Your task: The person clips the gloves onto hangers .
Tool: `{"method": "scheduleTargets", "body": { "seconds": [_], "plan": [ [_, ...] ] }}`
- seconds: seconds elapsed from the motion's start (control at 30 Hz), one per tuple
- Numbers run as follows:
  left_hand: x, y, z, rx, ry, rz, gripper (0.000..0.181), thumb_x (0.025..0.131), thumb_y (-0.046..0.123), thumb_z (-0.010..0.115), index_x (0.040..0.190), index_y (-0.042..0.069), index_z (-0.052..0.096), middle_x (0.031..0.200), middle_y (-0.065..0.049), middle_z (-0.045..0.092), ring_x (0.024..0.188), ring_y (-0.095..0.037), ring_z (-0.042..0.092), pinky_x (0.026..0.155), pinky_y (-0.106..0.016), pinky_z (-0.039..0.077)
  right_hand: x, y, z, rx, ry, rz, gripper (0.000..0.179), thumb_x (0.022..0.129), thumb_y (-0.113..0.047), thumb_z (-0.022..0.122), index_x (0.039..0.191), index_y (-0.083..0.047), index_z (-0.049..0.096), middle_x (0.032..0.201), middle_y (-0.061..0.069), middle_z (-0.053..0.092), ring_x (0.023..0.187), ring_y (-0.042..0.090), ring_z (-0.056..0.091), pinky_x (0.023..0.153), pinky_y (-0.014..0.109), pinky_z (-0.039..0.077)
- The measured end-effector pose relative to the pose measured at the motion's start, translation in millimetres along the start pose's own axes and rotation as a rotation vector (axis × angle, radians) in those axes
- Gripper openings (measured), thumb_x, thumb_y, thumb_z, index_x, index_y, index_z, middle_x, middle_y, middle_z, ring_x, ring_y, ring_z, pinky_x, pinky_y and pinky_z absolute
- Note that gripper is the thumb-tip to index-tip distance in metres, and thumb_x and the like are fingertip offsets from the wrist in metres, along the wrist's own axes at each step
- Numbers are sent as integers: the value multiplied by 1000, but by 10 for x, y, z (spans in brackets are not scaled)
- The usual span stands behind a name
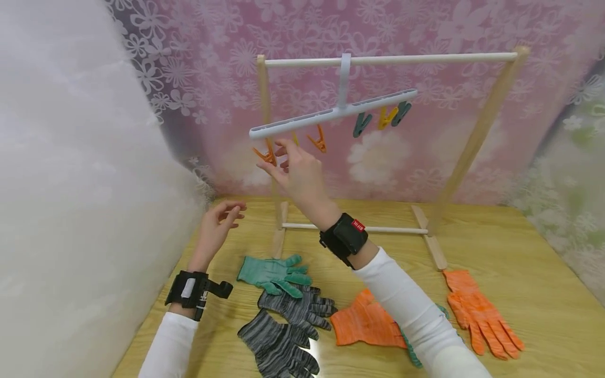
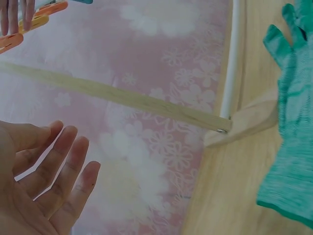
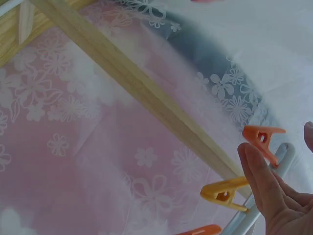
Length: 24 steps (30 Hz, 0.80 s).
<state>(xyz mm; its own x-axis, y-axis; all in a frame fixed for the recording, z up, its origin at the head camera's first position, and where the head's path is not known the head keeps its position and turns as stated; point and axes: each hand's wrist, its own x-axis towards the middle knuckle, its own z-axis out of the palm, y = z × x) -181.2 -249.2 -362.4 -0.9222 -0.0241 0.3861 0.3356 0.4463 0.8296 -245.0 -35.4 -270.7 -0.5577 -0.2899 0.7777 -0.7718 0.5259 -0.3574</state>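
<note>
Right hand hovering beside an orange clip, left hand hanging loose

A pink flowered sheet is hanging at the back, and a wooden table is spreading below. On it a wooden rack is standing, and from its white top bar a pale hanger is hanging, its left end tilting lower.

Gloves are lying on the table: a green glove near the rack's left foot, its fingers overlapping one of two gray-and-black gloves; an orange glove partly under the right sleeve from above; and a second orange glove farther right.

The left hand is floating over the table, released, its fingers bending slightly. The right hand is keeping thumb and fingers apart, not clenching; whether a fingertip is touching the orange clip, I cannot tell.

That clip is sitting at the hanger's left end. Rightward along it, a yellow clip, another orange clip, then teal, yellow and teal clips are dangling.
</note>
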Motion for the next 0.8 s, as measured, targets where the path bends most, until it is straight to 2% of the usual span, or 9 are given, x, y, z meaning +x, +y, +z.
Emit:
{"method": "scheduleTargets", "body": {
  "seconds": [0.13, 0.23, 0.4, 0.5, 0.67, 0.8],
  "plan": [
    [-91, -103, -7, -16, -10, -24, 29, 107, 8, 51, 127, -9, 63, 123, -29, 65, 107, -45, 66, 88, -57, 56, 51, -36, 146, -71, 28, 29, 61, 89, -43, 77, 129, 1, 61, 107, 12, 75, 78, 21, 72, 68, 37, 58],
    [-108, -283, -3, -25, -6, -41, 30, 107, 8, 51, 128, -10, 63, 123, -30, 65, 107, -46, 66, 88, -59, 55, 118, -38, 255, -122, 47, 47, 63, 89, -45, 77, 128, 2, 62, 105, 13, 75, 79, 23, 71, 65, 39, 57],
    [-113, -611, 63, -19, -17, -65, 31, 108, 13, 51, 130, -6, 63, 124, -27, 66, 107, -43, 67, 88, -56, 56, 186, 36, 380, -127, 83, 59, 46, 93, -33, 76, 123, 0, 63, 96, 11, 76, 76, 23, 72, 61, 39, 55],
    [-142, -707, 98, -2, -40, -74, 31, 107, 18, 53, 128, -1, 66, 122, -22, 68, 104, -38, 69, 86, -51, 59, 171, 79, 401, -109, 94, 51, 38, 95, -26, 74, 121, 0, 63, 93, 10, 76, 74, 22, 71, 62, 40, 55],
    [-175, -809, 138, 92, -73, -69, 26, 106, 22, 57, 122, 7, 71, 116, -14, 71, 97, -29, 71, 79, -43, 61, 130, 90, 389, -81, 109, 19, 35, 94, -20, 74, 120, 1, 64, 95, 11, 75, 75, 22, 72, 61, 40, 56],
    [-176, -845, 194, 260, -84, -49, 21, 104, 20, 61, 117, 9, 73, 110, -10, 74, 91, -26, 72, 75, -42, 61, 126, 60, 383, -46, 113, 19, 35, 93, -18, 74, 120, 1, 64, 97, 13, 75, 75, 23, 72, 60, 38, 55]
  ]
}}
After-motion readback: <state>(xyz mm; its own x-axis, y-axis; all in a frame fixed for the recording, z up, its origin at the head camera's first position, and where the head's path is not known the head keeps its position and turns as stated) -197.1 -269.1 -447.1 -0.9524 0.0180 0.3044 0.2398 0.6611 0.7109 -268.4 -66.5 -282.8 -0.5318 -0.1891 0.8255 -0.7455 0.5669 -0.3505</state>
